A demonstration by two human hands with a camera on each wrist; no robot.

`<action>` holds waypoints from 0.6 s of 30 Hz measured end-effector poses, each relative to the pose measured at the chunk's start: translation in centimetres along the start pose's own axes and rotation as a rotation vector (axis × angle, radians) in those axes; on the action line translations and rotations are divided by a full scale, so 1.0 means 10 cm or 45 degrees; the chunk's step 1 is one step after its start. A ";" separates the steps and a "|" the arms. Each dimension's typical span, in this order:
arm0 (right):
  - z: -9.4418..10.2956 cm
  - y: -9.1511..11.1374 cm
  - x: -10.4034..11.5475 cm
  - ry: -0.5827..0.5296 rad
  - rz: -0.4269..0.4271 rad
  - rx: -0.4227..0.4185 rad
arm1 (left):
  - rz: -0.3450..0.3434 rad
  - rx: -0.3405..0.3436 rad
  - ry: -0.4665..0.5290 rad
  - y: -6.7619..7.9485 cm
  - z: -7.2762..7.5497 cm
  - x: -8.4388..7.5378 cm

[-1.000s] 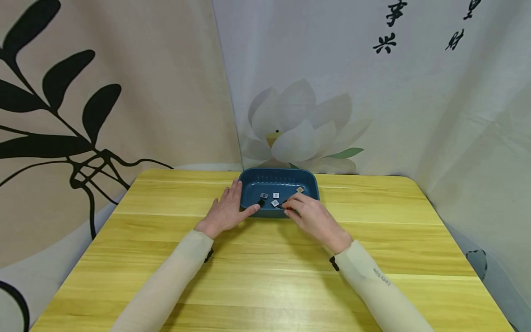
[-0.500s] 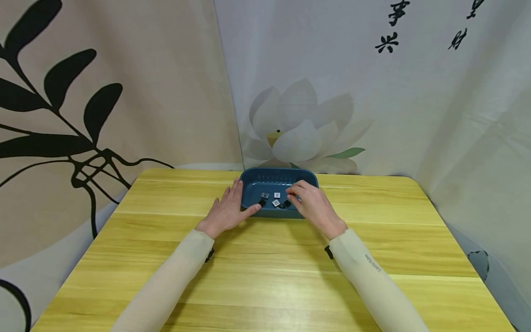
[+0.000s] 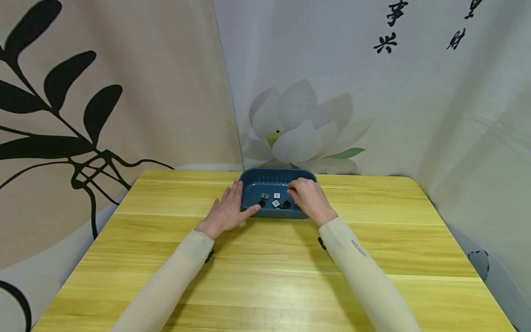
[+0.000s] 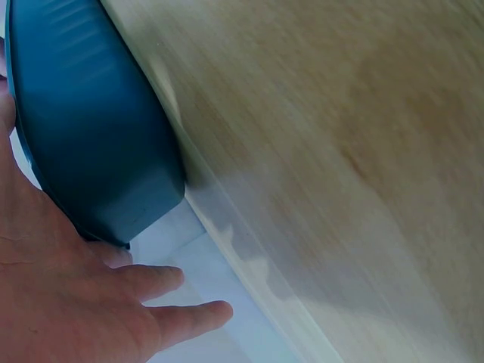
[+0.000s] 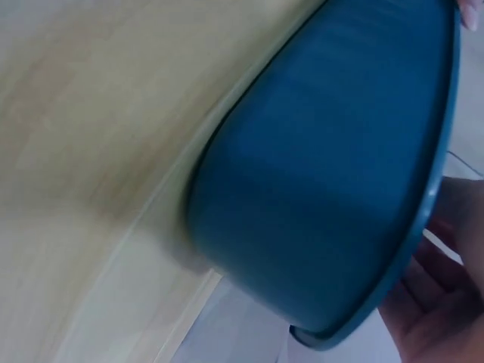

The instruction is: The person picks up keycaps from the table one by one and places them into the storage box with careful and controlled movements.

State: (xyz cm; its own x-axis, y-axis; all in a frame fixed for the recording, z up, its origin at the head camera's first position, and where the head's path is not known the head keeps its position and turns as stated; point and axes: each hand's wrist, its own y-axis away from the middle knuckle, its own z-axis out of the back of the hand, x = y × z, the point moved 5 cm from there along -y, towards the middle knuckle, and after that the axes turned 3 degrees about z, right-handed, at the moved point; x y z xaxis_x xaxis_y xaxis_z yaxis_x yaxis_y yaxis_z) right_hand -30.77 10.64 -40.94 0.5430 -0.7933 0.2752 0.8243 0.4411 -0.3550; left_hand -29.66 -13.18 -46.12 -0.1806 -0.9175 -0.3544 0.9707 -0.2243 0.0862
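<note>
A blue rectangular tray stands at the far edge of the table. My left hand rests against its left end, fingers straight and thumb on the near rim; the left wrist view shows the same spread hand beside the tray wall. My right hand is over the tray's right part with its fingers bent; whatever lies between its fingertips is hidden. Inside the tray lie small square pieces: a white one, another white piece, a greyish piece and black pieces.
The wooden table stretches from the tray towards me. Behind it hangs a printed curtain, close to the tray's far side. The right wrist view shows the tray's outer wall near the table edge.
My right hand has moved from the tray's near middle to its right part. A small red thing seen at its fingertips earlier is hidden now. The left hand has stayed in place.
</note>
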 end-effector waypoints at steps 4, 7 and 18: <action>-0.05 -0.07 -0.04 0.007 -0.037 0.037 | 0.001 0.006 -0.002 0.00 0.00 0.00; -0.09 -0.09 -0.06 0.027 -0.066 0.072 | -0.001 0.006 -0.004 0.00 0.00 -0.01; -0.14 -0.13 -0.11 -0.011 -0.164 0.125 | -0.012 0.005 -0.003 0.00 0.02 -0.01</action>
State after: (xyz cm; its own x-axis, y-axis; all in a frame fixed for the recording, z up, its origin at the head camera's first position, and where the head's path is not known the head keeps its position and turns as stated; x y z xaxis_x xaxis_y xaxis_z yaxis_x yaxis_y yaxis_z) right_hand -32.62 10.34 -42.03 0.4328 -0.8425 0.3208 0.8987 0.3752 -0.2271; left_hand -29.68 -13.11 -45.91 -0.1902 -0.9160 -0.3533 0.9683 -0.2345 0.0866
